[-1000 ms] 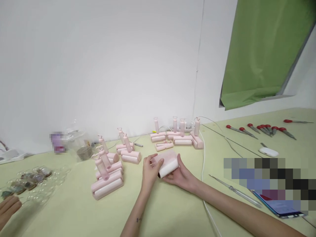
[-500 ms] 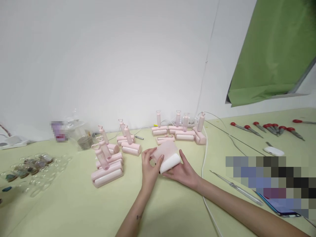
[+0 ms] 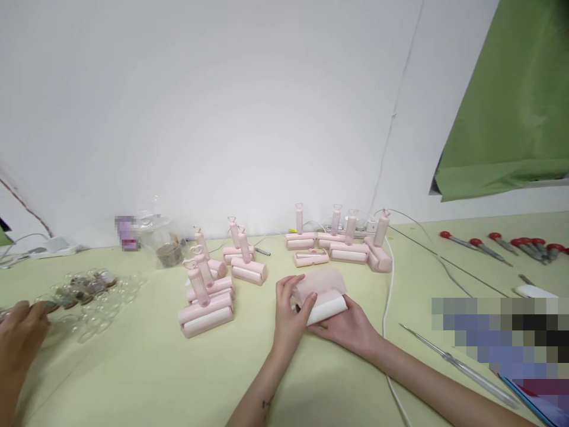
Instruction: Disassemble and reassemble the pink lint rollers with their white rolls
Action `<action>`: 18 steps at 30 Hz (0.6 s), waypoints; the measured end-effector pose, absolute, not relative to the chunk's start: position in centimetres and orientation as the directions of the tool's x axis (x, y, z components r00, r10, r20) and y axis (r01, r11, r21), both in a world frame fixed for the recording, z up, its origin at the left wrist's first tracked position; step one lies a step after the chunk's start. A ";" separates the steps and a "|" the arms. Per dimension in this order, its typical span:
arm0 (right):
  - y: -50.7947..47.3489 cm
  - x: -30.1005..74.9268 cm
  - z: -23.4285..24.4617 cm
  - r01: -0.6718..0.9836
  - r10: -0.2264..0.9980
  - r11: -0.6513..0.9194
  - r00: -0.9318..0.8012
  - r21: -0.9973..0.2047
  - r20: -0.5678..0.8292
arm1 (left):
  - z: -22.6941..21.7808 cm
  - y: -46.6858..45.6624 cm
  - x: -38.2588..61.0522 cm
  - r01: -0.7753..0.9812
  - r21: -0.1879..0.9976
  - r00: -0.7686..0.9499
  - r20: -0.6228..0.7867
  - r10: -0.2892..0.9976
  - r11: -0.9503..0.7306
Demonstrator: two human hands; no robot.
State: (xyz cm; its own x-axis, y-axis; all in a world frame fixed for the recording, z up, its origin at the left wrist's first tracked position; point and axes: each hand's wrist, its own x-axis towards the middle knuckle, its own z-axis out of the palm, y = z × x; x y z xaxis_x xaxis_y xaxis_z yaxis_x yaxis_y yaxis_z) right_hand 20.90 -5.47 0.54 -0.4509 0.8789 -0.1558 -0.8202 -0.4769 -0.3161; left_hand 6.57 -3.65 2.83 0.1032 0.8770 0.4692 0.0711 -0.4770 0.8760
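A lint roller with a white roll (image 3: 328,309) and a pale pink piece (image 3: 320,284) standing up behind it is between my two hands. My left hand (image 3: 291,311) grips its left end, thumb on the front and fingers curled behind. From below, my right hand (image 3: 355,329) supports it, fingers wrapped under the roll and partly hidden. Just behind them lies a pink lint roller (image 3: 311,258) with its handle folded down. More pink lint rollers with upright handles stand to the left (image 3: 207,314) and at the back right (image 3: 349,252).
At far left a co-worker's hand (image 3: 22,332) touches stones lying on bubble-like clear packaging (image 3: 102,314). A white cable (image 3: 387,308) runs down the table right of my hands. Farther right are a thin screwdriver (image 3: 457,363), a phone (image 3: 531,400) and several red-handled tools (image 3: 489,250).
The view has shifted left, so things appear farther right. The co-worker's hand has come into view at left. Both my hands still hold the lint roller, now tilted slightly differently.
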 end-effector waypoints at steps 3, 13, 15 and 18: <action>-5.2 21.0 0.4 -0.805 0.876 -0.481 -0.425 -0.347 -0.228 | 2.2 -2.8 6.4 -0.038 0.933 0.060 0.360 0.931 -0.358; -5.5 21.0 1.1 -0.857 0.875 -0.466 -0.409 -0.219 -0.259 | 1.1 0.3 3.7 -0.079 0.995 0.073 -0.061 0.995 0.067; -5.5 21.0 1.0 -0.846 0.863 -0.486 -0.426 -0.218 -0.270 | 0.6 0.7 3.4 -0.029 0.996 0.038 -0.079 0.996 0.080; -5.3 21.1 0.7 -0.830 0.858 -0.501 -0.440 -0.245 -0.266 | 0.4 0.8 3.0 0.051 0.998 -0.056 -0.031 0.998 0.033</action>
State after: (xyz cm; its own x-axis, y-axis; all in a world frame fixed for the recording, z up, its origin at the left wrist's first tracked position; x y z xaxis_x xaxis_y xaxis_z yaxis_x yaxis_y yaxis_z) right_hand 21.09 -5.34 0.71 -0.4398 0.8579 -0.2656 -0.8299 -0.5013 -0.2450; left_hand 3.00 0.78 0.39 -0.0557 0.9980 -0.0305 0.0506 0.0334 0.9982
